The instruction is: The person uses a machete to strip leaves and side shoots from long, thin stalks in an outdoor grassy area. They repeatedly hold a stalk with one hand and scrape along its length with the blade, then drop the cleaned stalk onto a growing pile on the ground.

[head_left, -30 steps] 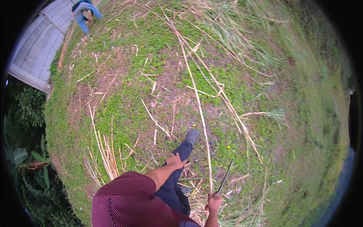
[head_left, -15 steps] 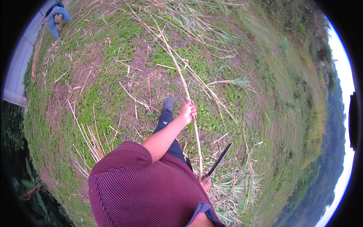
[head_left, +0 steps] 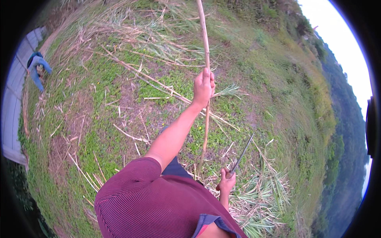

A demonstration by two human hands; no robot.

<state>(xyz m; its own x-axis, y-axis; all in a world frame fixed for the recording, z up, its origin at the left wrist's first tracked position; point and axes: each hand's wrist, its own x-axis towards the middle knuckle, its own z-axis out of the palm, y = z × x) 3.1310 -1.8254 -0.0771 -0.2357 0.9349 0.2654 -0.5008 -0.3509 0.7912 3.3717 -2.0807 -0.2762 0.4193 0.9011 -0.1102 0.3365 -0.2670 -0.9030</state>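
Stalk (head_left: 204, 35): long, pale and bare, held near upright in the left hand (head_left: 204, 90), upper end running out past the top of the view, lower part slanting down toward the dark trousers (head_left: 177, 169); cannot tell about contact of the low end with the ground (head_left: 274, 85)
Left hand: clenched around the stalk, thumb uppermost, arm stretched well out in front of the body
Right hand (head_left: 227, 183): closed on the handle of a machete (head_left: 242, 154), low and near the body, just right of the stalk and apart from it
Machete: blade thin in this view, tip pointing up and to the right, over the grass
Fallen stalks (head_left: 174, 93): lying across the ground from upper left, passing behind the held stalk
Cut leaves (head_left: 260, 200): heaped on the ground, just right of the right hand
Dry stalks (head_left: 83, 171): loosely grouped at lower left, partly behind the maroon shirt (head_left: 158, 206)
Another person (head_left: 38, 68): bent over at far left, in blue trousers, beside grey boards (head_left: 12, 91)
Far right: wooded hillside (head_left: 345, 158) under a pale sky (head_left: 341, 43)
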